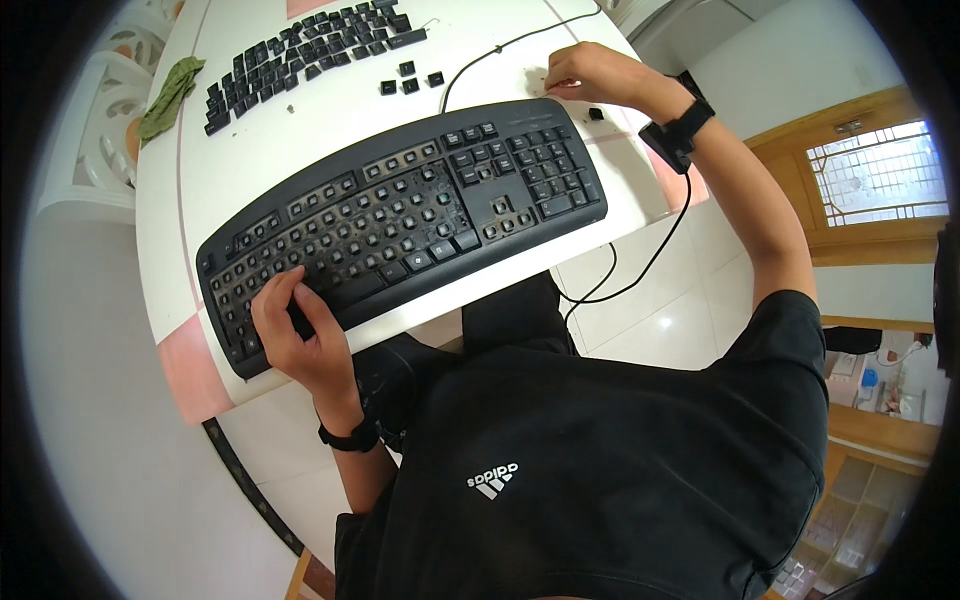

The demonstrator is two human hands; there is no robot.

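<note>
A black keyboard (520,190) lies slanted on a white table (200,170). Many of its keycaps are off, and dust shows in the bare key wells. My left hand (300,335) grips the keyboard's near left edge, thumb under the rim and fingers on the key bed. My right hand (592,75) rests on the table just behind the keyboard's far right corner, fingertips bunched together and pointing down. Whether they pinch something is hidden. One loose black keycap (596,113) lies just beside that hand.
Removed keycaps (300,50) are laid in rows at the table's far side, with three more keycaps (410,82) nearer the keyboard. A green cloth (170,95) lies at the left edge. A black cable (640,270) trails off the table. Tiled floor lies below.
</note>
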